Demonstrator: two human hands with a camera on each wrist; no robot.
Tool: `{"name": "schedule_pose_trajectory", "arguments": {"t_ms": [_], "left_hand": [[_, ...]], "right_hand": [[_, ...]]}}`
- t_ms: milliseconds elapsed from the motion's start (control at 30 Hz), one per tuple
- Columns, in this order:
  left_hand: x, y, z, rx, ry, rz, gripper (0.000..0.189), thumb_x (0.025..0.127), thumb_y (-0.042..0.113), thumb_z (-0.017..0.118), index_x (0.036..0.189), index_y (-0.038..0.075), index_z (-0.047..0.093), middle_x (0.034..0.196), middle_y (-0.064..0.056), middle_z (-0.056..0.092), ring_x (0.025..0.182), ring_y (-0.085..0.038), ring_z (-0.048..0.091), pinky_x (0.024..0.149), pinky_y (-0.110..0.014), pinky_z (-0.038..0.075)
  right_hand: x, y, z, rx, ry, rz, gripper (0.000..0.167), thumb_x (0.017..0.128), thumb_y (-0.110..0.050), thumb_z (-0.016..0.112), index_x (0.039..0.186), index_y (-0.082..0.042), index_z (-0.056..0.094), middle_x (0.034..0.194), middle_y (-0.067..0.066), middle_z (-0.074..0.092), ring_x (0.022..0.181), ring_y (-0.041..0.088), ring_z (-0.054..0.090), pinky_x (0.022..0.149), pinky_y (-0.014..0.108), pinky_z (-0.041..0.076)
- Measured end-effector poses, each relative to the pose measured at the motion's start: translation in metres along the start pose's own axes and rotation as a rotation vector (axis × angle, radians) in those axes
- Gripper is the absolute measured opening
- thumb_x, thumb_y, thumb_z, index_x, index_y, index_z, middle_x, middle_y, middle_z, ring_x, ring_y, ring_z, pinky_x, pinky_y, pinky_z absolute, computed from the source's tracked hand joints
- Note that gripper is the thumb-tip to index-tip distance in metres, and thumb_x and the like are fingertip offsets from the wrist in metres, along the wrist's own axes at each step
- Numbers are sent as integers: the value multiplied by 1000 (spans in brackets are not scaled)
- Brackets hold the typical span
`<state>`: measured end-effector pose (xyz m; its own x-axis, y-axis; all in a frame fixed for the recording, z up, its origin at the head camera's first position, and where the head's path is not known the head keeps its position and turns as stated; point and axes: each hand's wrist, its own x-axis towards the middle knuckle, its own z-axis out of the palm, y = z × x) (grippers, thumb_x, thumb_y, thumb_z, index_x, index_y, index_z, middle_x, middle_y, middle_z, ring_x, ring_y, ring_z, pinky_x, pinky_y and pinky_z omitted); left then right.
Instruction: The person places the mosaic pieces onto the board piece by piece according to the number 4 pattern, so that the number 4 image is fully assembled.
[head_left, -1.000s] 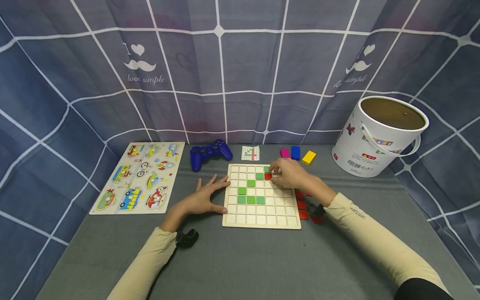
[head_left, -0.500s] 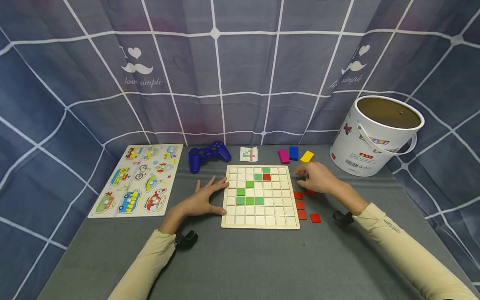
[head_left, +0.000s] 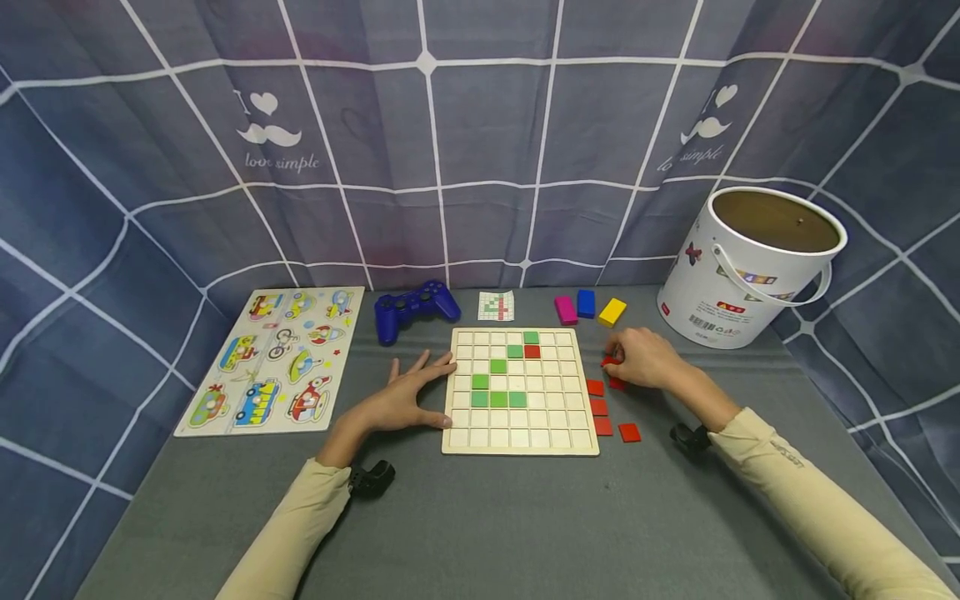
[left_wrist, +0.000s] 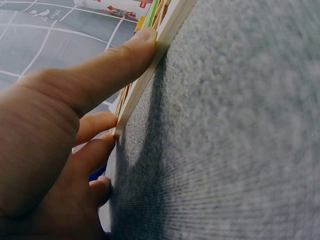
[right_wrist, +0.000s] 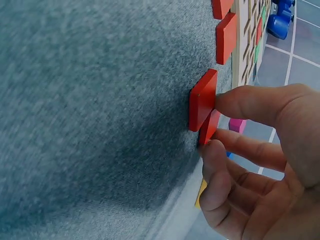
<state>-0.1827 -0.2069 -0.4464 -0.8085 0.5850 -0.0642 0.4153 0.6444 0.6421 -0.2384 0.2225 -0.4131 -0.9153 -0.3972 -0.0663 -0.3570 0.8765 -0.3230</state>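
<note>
My left hand (head_left: 397, 402) lies at the left side of a wooden grid board (head_left: 517, 437), fingers spread. In the left wrist view, its thumb and fingertips touch the board's edge (left_wrist: 145, 80). Several green tiles (head_left: 498, 399) and one red tile (head_left: 532, 352) sit in the board's squares. Right of the board, my right hand (head_left: 643, 358) pinches a red square tile (right_wrist: 210, 127) between thumb and fingers, low over the table. Another red tile (right_wrist: 203, 101) lies right beside it, close to the thumb. Several more red tiles (head_left: 597, 407) lie along the board's right edge.
Behind the board are a small pattern card (head_left: 496, 306), a blue game controller (head_left: 416, 309), and pink (head_left: 566, 311), blue (head_left: 587, 303) and yellow (head_left: 612, 312) blocks. A picture puzzle board (head_left: 273, 358) lies left; a white bucket (head_left: 720, 300) stands back right.
My right hand has left the red tile on the board and moved right to the loose red tiles, where it has taken one. My left hand stays at the board's edge.
</note>
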Motion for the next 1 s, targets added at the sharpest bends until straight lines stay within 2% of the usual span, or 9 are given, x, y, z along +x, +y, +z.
{"name": "schedule_pose_trajectory", "arguments": {"t_ms": [200, 367, 567, 833, 1000], "left_hand": [[1, -1, 0, 5, -2, -6, 95, 81, 40, 83, 158, 14, 33, 166, -3, 15, 151, -37, 0, 108, -68, -19], [1, -1, 0, 5, -1, -10, 95, 81, 40, 83, 158, 15, 33, 166, -2, 15, 151, -37, 0, 108, -68, -19], [0, 1, -1, 14, -2, -14, 96, 81, 42, 83, 158, 15, 33, 166, -3, 15, 151, -38, 0, 108, -69, -17], [1, 2, -1, 14, -1, -15, 96, 81, 43, 83, 158, 16, 33, 166, -2, 16, 151, -38, 0, 108, -70, -17], [0, 2, -1, 12, -2, -18, 96, 81, 41, 83, 158, 16, 33, 166, -2, 16, 151, -37, 0, 108, -69, -18]], "right_hand": [[2, -3, 3, 16, 77, -18, 21, 80, -19, 79, 93, -4, 71, 72, 0, 56, 61, 17, 51, 52, 32, 40], [6, -15, 6, 50, 135, -91, 22, 80, -18, 79, 96, -5, 71, 80, 3, 60, 68, 19, 53, 57, 34, 44], [14, -31, 15, 67, 151, -213, 22, 81, -19, 79, 100, -8, 72, 89, 4, 62, 78, 20, 53, 65, 35, 45], [24, -52, 26, 89, 160, -344, 20, 83, -16, 78, 101, -8, 75, 90, 3, 64, 77, 18, 54, 68, 36, 47], [30, -65, 32, 98, 136, -395, 20, 84, -14, 75, 104, -8, 76, 92, 2, 64, 73, 14, 54, 64, 33, 47]]}}
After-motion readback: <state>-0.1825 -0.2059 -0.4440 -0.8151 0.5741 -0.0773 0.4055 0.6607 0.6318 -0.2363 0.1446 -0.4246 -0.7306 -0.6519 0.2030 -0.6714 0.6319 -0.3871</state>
